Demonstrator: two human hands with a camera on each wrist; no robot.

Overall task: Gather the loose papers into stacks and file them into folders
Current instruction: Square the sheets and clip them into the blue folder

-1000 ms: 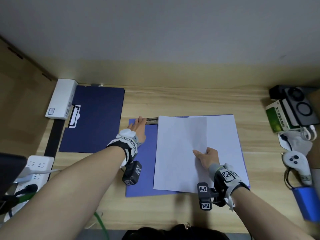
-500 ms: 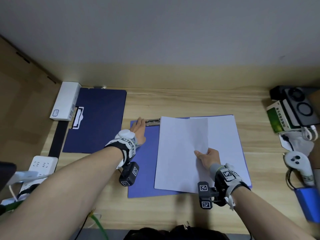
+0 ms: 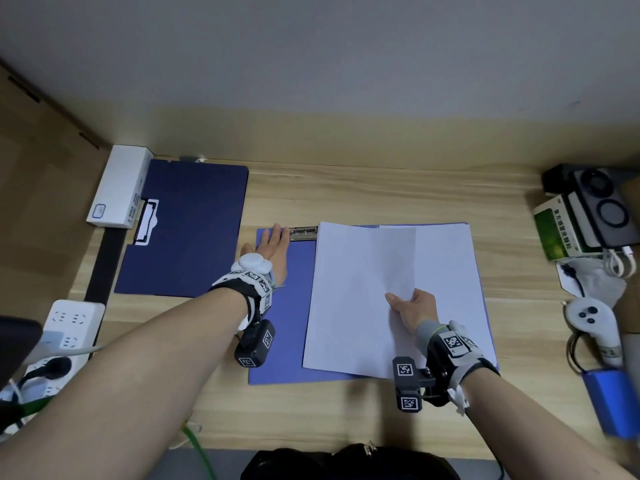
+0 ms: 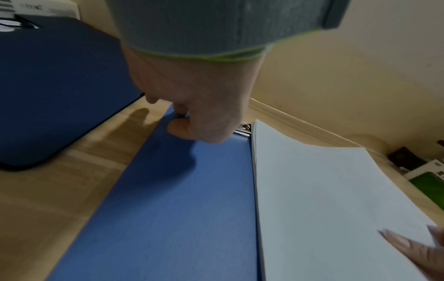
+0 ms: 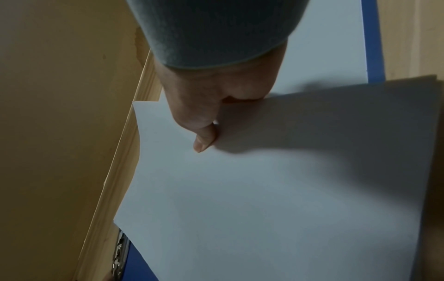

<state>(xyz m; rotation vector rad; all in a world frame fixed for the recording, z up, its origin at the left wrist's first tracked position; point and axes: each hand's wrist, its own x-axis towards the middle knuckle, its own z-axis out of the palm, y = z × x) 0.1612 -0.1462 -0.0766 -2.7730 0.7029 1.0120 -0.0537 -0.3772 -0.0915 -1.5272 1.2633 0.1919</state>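
Observation:
A blue folder [image 3: 287, 323] lies open in the middle of the desk, its metal clip [image 3: 303, 233] at the far edge. My left hand [image 3: 276, 232] lies on its far left corner; in the left wrist view my left hand [image 4: 179, 121] has its fingers curled over that corner and the thumb on top. A stack of white papers [image 3: 356, 292] rests on the folder's right half. My right hand [image 3: 398, 300] pinches the upper sheets at their right edge, thumb [image 5: 204, 140] on top. More white sheets [image 3: 446, 271] lie flat beneath.
A closed dark navy folder [image 3: 187, 226] lies at the far left beside a white box [image 3: 119, 187]. A power strip [image 3: 65, 327] sits at the left edge. Boxes [image 3: 554, 230], a white controller [image 3: 588, 317] and a blue object [image 3: 616, 400] crowd the right edge.
Both hands keep their hold in the same places. Only the head view has shifted slightly.

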